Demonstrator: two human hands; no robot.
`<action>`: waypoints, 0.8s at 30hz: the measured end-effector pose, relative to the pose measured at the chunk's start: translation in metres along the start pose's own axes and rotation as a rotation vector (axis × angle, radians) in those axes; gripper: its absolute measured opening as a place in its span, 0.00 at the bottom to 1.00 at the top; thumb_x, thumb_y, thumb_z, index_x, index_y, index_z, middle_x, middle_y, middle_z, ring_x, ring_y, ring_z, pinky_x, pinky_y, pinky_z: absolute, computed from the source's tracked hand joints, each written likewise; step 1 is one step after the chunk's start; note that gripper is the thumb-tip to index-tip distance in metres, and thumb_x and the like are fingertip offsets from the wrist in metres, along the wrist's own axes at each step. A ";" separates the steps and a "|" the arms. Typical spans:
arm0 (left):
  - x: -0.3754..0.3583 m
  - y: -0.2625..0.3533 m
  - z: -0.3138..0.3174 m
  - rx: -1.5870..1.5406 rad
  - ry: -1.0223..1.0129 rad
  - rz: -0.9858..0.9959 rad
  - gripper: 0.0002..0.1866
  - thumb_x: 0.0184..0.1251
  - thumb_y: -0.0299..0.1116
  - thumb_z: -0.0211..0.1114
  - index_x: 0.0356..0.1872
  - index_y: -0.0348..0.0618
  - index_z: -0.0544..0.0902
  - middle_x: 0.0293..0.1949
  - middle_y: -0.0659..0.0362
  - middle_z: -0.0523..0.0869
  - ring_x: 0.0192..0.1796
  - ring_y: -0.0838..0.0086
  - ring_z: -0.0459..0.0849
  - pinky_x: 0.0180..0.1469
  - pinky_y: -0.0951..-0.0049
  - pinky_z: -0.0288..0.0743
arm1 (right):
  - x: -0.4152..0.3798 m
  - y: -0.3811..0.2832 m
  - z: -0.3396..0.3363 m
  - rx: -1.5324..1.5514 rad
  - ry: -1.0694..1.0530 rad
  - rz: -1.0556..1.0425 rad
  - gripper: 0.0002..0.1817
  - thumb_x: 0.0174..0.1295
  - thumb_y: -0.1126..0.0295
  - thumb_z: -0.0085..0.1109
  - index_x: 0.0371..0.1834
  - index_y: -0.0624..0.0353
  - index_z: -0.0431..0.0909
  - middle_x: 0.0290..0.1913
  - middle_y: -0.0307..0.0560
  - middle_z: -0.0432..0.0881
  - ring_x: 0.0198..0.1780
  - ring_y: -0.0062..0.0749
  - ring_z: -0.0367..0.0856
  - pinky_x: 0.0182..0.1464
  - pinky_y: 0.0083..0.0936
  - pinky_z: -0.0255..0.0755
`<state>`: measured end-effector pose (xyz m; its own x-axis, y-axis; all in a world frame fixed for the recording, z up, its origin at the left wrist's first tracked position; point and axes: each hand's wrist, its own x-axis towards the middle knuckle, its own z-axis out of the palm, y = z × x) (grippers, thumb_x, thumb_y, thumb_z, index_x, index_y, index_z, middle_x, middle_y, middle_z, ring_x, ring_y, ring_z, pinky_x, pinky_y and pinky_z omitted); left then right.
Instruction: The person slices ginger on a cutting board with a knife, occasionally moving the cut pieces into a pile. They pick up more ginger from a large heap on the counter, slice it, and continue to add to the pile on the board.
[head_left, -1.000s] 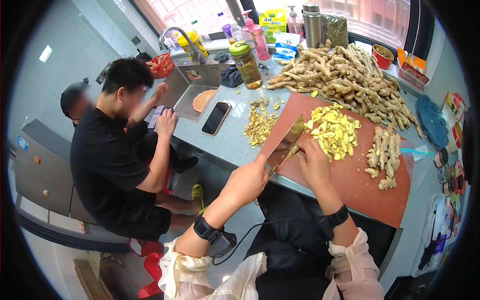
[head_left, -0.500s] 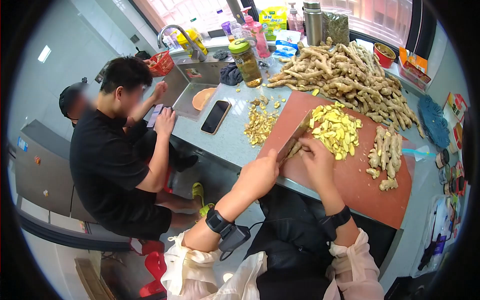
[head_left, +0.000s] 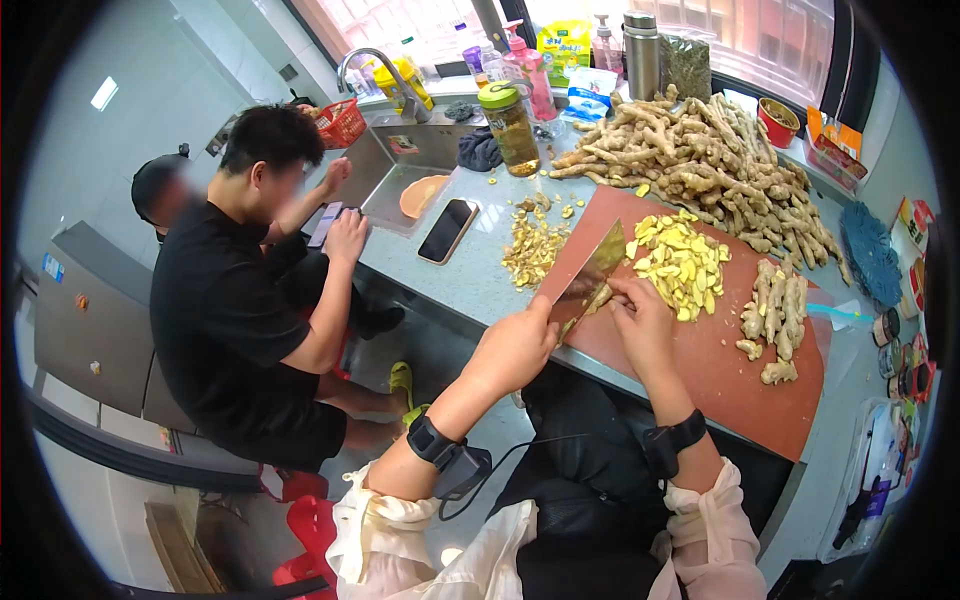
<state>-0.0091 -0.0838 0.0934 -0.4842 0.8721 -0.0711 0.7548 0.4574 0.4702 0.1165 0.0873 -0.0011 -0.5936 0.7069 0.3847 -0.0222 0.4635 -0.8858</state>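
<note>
My left hand (head_left: 515, 348) is wrapped round the handle end of a cleaver (head_left: 598, 266), its broad blade raised and tilted over the near left part of a reddish-brown cutting board (head_left: 735, 375). A piece of ginger (head_left: 597, 299) lies beside the blade, and the fingers of my right hand (head_left: 643, 315) pinch its end. Just beyond that hand is a heap of sliced yellow ginger (head_left: 682, 262). Several whole ginger roots (head_left: 775, 310) rest on the board's right side. Left of the board are ginger scraps (head_left: 535, 250) on the counter.
A large ginger pile (head_left: 710, 165) covers the back of the counter. A phone (head_left: 448, 232), a lidded jar (head_left: 512, 130) and a sink (head_left: 385, 185) are to the left. A seated person (head_left: 235, 310) in black holds a phone, with another person behind. Small jars (head_left: 887, 327) stand at right.
The cleaver blade has turned and lifted, showing more of its flat face beside the ginger. My right hand stays close to the ginger. The whole view has shifted slightly.
</note>
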 end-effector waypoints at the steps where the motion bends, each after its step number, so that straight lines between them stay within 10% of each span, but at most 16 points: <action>1: 0.000 -0.002 0.002 -0.002 0.003 0.003 0.14 0.79 0.39 0.58 0.49 0.38 0.69 0.38 0.35 0.86 0.45 0.35 0.84 0.46 0.40 0.76 | 0.000 -0.002 -0.001 -0.034 -0.010 -0.001 0.18 0.61 0.86 0.61 0.54 0.63 0.85 0.47 0.49 0.83 0.43 0.36 0.87 0.47 0.27 0.81; 15: -0.003 -0.004 0.000 0.013 -0.005 -0.011 0.15 0.79 0.40 0.57 0.51 0.38 0.69 0.38 0.35 0.87 0.44 0.35 0.85 0.46 0.40 0.76 | 0.006 -0.011 0.001 -0.193 -0.059 0.032 0.15 0.60 0.82 0.64 0.52 0.62 0.85 0.45 0.50 0.81 0.41 0.36 0.86 0.47 0.29 0.80; 24: -0.007 -0.010 -0.010 -0.016 0.018 -0.055 0.14 0.80 0.38 0.58 0.48 0.36 0.70 0.41 0.36 0.87 0.47 0.35 0.85 0.48 0.41 0.77 | 0.013 -0.015 0.015 -0.313 0.032 -0.078 0.17 0.57 0.79 0.69 0.51 0.59 0.82 0.46 0.53 0.81 0.50 0.56 0.83 0.52 0.45 0.78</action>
<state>-0.0180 -0.0968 0.0981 -0.5332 0.8421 -0.0812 0.7196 0.5019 0.4799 0.0967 0.0814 0.0131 -0.5741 0.6770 0.4606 0.1851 0.6552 -0.7324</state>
